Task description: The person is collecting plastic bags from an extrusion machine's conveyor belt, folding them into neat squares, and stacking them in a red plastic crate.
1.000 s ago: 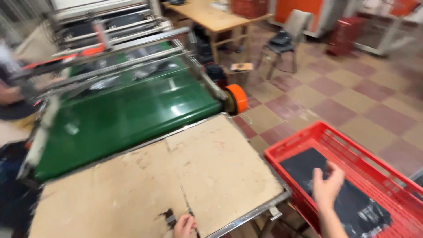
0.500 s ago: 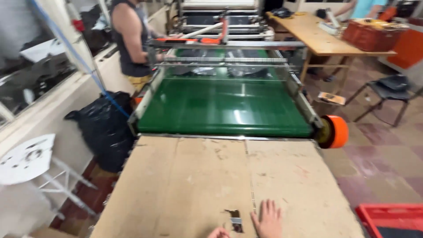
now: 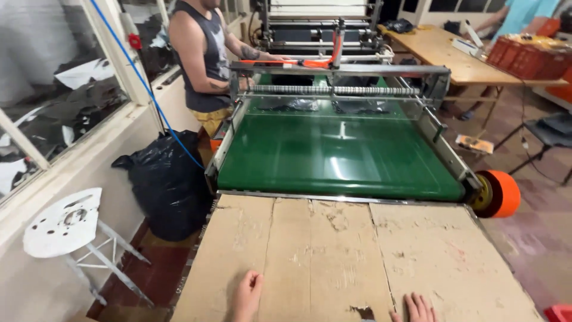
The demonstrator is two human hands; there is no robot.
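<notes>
Both hands rest at the near edge of the bench (image 3: 357,262), which is topped with worn brown corrugated cardboard sheets (image 3: 429,250) laid side by side. The left hand (image 3: 247,295) lies flat and loosely open with fingers together, holding nothing. The right hand (image 3: 417,308) is spread open, fingers splayed on the cardboard, also empty. Between them, just beside the right hand, a small dark torn hole (image 3: 363,312) breaks the cardboard surface.

As a judgement: the cardboard is scuffed and peeling, with open seams between sheets, so a fingertip or anything slid across could catch on a torn flap or at the hole. Beyond the cardboard lies the glossy green conveyor belt (image 3: 339,158) of a flat machine, with a spiked metal roller bar (image 3: 333,90) across its far end; a hand or loose cloth reaching that way could be drawn in if the belt runs. Another person in a dark sleeveless top (image 3: 205,56) stands close against the machine's left side, arms near the roller.

Containers: a bulging black plastic bag (image 3: 167,179) sits on the floor left of the machine, contents hidden. Red plastic crates (image 3: 524,56) stand on a wooden table at the far right; what they hold I cannot tell. A red corner (image 3: 560,313) of something shows at the lower right. An orange roll (image 3: 503,194) hangs at the belt's right end, and a white perforated stool (image 3: 65,223) stands at the left.
</notes>
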